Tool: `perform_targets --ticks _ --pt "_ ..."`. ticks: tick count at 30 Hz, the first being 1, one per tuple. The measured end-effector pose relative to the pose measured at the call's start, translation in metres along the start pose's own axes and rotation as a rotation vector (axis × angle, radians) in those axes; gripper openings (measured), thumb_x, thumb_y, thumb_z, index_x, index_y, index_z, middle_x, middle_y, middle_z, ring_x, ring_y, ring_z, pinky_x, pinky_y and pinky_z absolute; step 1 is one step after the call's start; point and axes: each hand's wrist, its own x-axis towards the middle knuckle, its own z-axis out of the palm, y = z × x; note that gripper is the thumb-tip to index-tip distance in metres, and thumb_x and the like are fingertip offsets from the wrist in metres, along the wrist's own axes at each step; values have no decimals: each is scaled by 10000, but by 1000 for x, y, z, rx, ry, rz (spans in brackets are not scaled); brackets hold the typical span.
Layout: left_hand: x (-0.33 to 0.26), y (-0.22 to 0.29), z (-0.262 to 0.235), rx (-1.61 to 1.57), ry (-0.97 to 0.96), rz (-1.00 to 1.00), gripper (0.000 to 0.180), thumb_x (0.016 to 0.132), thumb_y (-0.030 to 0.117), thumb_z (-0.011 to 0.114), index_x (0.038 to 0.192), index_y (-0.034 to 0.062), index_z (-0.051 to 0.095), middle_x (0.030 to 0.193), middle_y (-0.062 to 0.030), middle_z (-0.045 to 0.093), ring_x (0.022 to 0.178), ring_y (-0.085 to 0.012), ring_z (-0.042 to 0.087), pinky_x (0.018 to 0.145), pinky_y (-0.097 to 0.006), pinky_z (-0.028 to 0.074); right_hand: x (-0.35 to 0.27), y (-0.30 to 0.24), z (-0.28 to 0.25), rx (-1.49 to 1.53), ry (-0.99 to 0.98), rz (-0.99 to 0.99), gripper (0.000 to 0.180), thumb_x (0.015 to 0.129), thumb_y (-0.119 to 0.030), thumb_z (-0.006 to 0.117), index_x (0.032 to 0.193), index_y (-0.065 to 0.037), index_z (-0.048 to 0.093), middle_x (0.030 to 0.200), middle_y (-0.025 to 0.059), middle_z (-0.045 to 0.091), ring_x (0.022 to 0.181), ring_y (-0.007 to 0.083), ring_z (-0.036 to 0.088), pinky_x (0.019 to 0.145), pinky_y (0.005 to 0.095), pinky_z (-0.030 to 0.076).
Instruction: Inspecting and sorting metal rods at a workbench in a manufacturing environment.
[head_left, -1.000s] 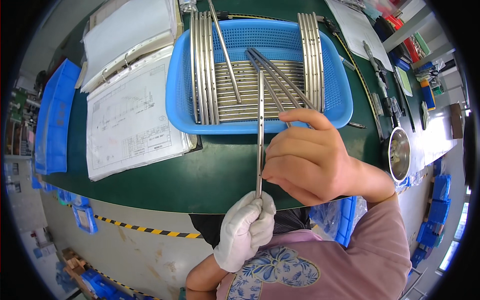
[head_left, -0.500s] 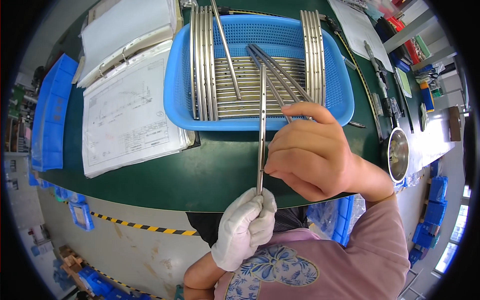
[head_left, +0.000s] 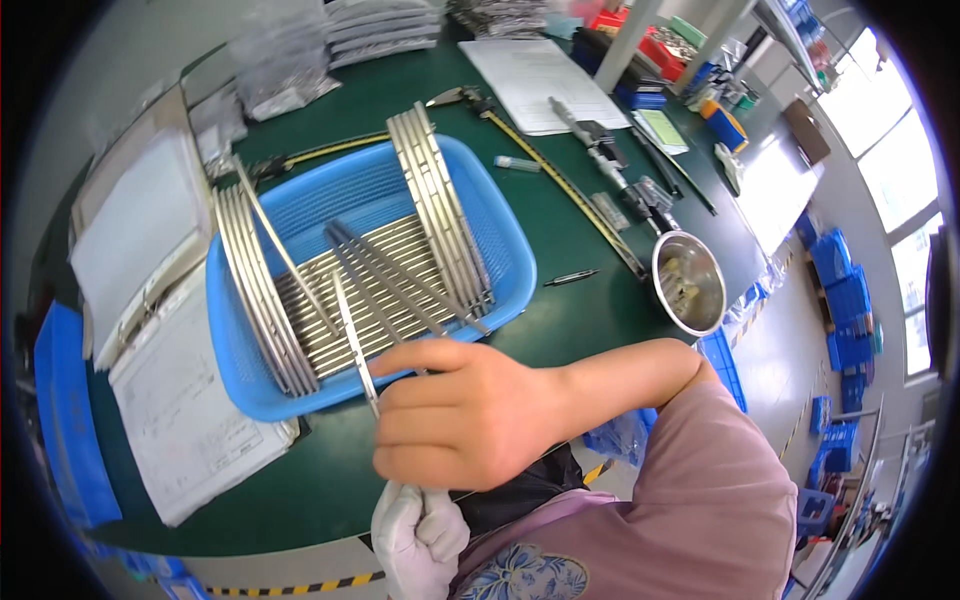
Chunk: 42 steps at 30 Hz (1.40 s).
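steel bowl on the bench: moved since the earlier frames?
No. The whole view has swung, but the steel bowl still sits just right of the near end of the yellow-scaled caliper.

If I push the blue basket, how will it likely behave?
The blue basket probably feels heavy, since many metal rods lie in it. Wide and low, it seems unlikely to tip. Slanting dark rods might slide, lying across others.

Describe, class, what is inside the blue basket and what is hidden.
The blue basket holds a layer of metal rods, with more rods at both ends and darker rods slanting across. The floor beneath them is covered.
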Motion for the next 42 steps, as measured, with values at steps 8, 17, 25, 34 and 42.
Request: perform_targets --ticks 8,17,25,34,42 --pt "11 2 19 82 -171 2 500 822 141 503 1262 -13 324 554 -22 334 384 -105 281 375 -238 265 -5 8 -25 200 -92 196 150 675 -93 646 800 -62 568 675 35 555 598 214 556 802 406 464" --pt "6 9 3 83 -283 -39 550 799 135 468 1294 -41 306 643 -43 430 478 -116 390 457 -222 334 1 4 -20 248 -245 121 55 758 -93 621 800 -60 606 778 24 630 671 184 614 866 404 417" --pt "9 6 6 -42 -358 -26 603 793 134 479 1326 -36 254 622 -36 412 461 -112 387 444 -228 349 -8 6 -15 273 -178 74 76 760 -107 605 819 -71 637 808 43 634 718 187 625 871 400 418" --pt "5 11 24 429 -247 149 718 900 110 351 1436 58 -124 626 -43 447 474 -91 394 475 -205 374 -4 4 -14 142 -157 60 98 680 -65 627 773 -82 652 837 25 630 804 185 629 873 388 426" --pt "24 44 47 626 11 265 619 907 104 349 1443 1 58 582 -4 408 447 -68 337 390 -187 286 21 20 -64 35 124 173 166 685 9 642 840 -33 599 839 81 636 734 226 595 701 323 457"
